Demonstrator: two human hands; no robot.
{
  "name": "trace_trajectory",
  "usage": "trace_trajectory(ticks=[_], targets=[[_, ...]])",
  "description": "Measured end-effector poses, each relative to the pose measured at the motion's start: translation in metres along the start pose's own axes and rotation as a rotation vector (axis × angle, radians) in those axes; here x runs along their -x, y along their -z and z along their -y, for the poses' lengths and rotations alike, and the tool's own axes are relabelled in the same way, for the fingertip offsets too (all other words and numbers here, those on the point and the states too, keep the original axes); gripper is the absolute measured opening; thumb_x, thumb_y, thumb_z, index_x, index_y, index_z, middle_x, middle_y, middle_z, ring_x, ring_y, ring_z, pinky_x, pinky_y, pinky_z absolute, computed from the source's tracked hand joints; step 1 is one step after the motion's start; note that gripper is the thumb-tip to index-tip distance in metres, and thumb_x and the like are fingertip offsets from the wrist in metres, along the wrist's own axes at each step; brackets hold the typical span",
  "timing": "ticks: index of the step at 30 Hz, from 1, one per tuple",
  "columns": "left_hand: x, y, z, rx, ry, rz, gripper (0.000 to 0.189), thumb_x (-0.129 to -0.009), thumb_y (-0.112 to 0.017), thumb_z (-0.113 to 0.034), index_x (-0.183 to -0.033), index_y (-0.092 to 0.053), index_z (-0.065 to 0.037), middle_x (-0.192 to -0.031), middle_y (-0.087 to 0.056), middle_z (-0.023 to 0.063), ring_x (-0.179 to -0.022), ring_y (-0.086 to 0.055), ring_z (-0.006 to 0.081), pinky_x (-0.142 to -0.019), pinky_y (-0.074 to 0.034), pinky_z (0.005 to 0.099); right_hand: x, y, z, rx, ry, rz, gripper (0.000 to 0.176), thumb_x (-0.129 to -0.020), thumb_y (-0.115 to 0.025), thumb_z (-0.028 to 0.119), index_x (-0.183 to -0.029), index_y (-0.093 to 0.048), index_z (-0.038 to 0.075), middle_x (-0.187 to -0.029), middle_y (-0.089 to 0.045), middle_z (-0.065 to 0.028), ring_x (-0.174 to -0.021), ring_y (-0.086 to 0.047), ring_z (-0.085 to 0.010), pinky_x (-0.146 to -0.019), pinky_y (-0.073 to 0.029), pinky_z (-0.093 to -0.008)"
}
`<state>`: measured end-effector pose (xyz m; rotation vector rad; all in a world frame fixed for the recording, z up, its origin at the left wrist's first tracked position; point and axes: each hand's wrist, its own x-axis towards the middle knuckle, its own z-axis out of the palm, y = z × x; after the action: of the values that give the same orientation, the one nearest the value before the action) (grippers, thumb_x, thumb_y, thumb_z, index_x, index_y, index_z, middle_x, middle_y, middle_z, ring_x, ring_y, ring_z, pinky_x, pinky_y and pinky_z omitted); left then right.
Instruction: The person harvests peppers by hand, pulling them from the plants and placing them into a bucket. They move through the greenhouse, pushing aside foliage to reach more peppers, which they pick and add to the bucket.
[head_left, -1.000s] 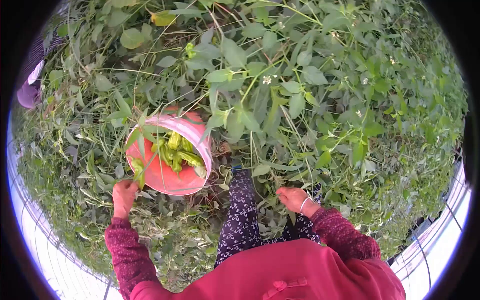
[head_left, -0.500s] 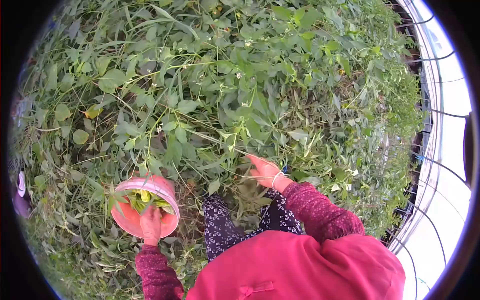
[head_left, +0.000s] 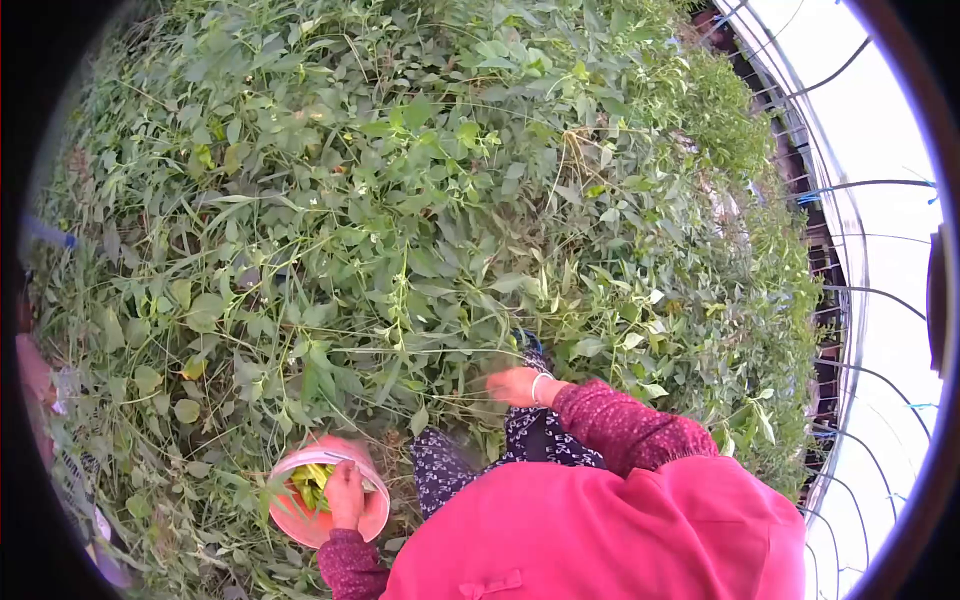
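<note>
My left hand [head_left: 345,492] is closed at the mouth of a pink bucket [head_left: 285,522], its fingers curled as if round the handle, which is mostly hidden. Inside the tilted bucket lie several yellow-green peppers [head_left: 312,482], partly covered by that hand. My right hand [head_left: 514,387] is over the plants just in front of my knees, with a white band at the wrist. Motion smears its fingers, and I cannot make out anything in them. Leafy green stems [head_left: 400,340] are nearest to it.
Dense, tangled plants [head_left: 390,200] surround my legs [head_left: 440,460]. On the right runs a pale plastic sheet wall [head_left: 880,260] with dark curved ribs. At the far left edge, part of another person [head_left: 35,375] shows among the leaves.
The view has shifted over the plants, and the bucket appears lower and further right with my left hand. My right hand has drawn back toward my knees, its fingers no longer clearly stretched out.
</note>
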<state>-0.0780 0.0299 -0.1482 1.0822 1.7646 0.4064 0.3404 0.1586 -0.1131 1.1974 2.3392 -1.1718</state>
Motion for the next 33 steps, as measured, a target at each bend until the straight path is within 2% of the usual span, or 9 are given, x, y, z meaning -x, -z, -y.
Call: trace_trajectory(ticks=[3,6,11,14,16,21,24,32,33], targets=[[-0.012,0.011,0.011,0.076,-0.012,-0.026,0.016,-0.084,-0.054,-0.01,-0.097,-0.059,-0.001,-0.072,-0.06,0.0054,-0.06,-0.053,0.0118,-0.053,-0.044,0.0271,0.01,0.015,0.01,0.1,-0.01,0.003,0.029,-0.083,-0.051,0.023,-0.106,-0.061,0.009,-0.111,-0.06,-0.0128,-0.101,-0.058,-0.0297,-0.088,-0.045,-0.037],[-0.012,0.031,-0.01,0.179,0.081,0.045,0.015,-0.084,-0.054,-0.01,-0.096,-0.059,-0.002,-0.071,-0.059,0.0048,-0.06,-0.053,0.0111,-0.053,-0.044,0.0261,0.019,0.044,0.036,-0.236,-0.458,-0.136,0.029,-0.082,-0.052,0.024,-0.107,-0.061,0.012,-0.104,-0.063,-0.014,-0.099,-0.058,-0.031,-0.088,-0.045,-0.0384],[-0.025,0.031,0.028,0.111,-0.155,-0.081,0.012,-0.083,-0.05,-0.007,-0.09,-0.057,-0.001,-0.068,-0.057,0.0045,-0.054,-0.051,0.0112,-0.049,-0.043,0.0251,0.04,0.093,0.056,-0.278,-0.447,-0.481,0.029,-0.082,-0.053,0.023,-0.107,-0.061,0.012,-0.1,-0.064,-0.0132,-0.096,-0.059,-0.0307,-0.085,-0.046,-0.0377],[-0.01,0.035,0.023,0.188,-0.031,-0.084,0.02,-0.081,-0.052,-0.01,-0.094,-0.06,0.002,-0.071,-0.063,0.0105,-0.063,-0.058,0.0163,-0.061,-0.047,0.0302,0.05,0.111,0.048,-0.444,-0.435,-0.613,0.028,-0.082,-0.053,0.017,-0.108,-0.06,0.009,-0.095,-0.066,-0.0119,-0.089,-0.063,-0.0247,-0.08,-0.048,-0.0342],[-0.006,0.033,0.026,0.313,0.025,-0.032,0.017,-0.084,-0.051,-0.007,-0.094,-0.059,0.003,-0.068,-0.059,0.0073,-0.059,-0.056,0.0141,-0.053,-0.045,0.0274,0.059,0.134,0.06,-0.842,-0.447,-0.738,0.028,-0.085,-0.048,0.008,-0.11,-0.057,0.001,-0.083,-0.064,-0.0053,-0.069,-0.059,-0.0107,-0.067,-0.049,-0.0251],[-0.003,0.037,0.003,0.314,0.135,0.065,0.015,-0.085,-0.052,-0.008,-0.094,-0.058,0.002,-0.07,-0.06,0.0076,-0.057,-0.055,0.0127,-0.047,-0.044,0.0252,0.085,0.17,0.06,-1.167,-0.369,-1.079,0.026,-0.084,-0.046,0.004,-0.108,-0.056,0.0,-0.081,-0.063,-0.004,-0.055,-0.05,-0.0069,-0.056,-0.044,-0.0195],[-0.016,0.037,-0.012,0.225,0.013,0.09,0.015,-0.085,-0.053,-0.01,-0.094,-0.058,0.001,-0.07,-0.059,0.0074,-0.057,-0.055,0.0122,-0.047,-0.044,0.0255,0.097,0.169,0.048,-1.193,-0.4,-1.17,0.025,-0.085,-0.045,0.004,-0.108,-0.056,0.0,-0.08,-0.062,-0.0039,-0.055,-0.051,-0.0071,-0.055,-0.044,-0.0198],[-0.071,0.043,-0.038,0.132,-0.147,0.004,0.02,-0.083,-0.053,-0.008,-0.094,-0.058,0.008,-0.066,-0.06,0.0092,-0.057,-0.057,0.0159,-0.051,-0.046,0.028,0.078,0.127,0.0,-1.06,-0.617,-0.911,0.023,-0.087,-0.047,0.008,-0.106,-0.056,-0.001,-0.079,-0.063,-0.0066,-0.062,-0.059,-0.0133,-0.059,-0.05,-0.0268],[-0.069,0.044,-0.053,0.223,-0.024,0.007,0.018,-0.083,-0.052,-0.006,-0.094,-0.057,0.008,-0.068,-0.06,0.0085,-0.056,-0.056,0.0144,-0.05,-0.046,0.0262,0.069,0.128,-0.009,-1.035,-0.586,-0.875,0.023,-0.087,-0.048,0.009,-0.106,-0.057,-0.001,-0.079,-0.063,-0.007,-0.064,-0.06,-0.0144,-0.06,-0.051,-0.0274]])
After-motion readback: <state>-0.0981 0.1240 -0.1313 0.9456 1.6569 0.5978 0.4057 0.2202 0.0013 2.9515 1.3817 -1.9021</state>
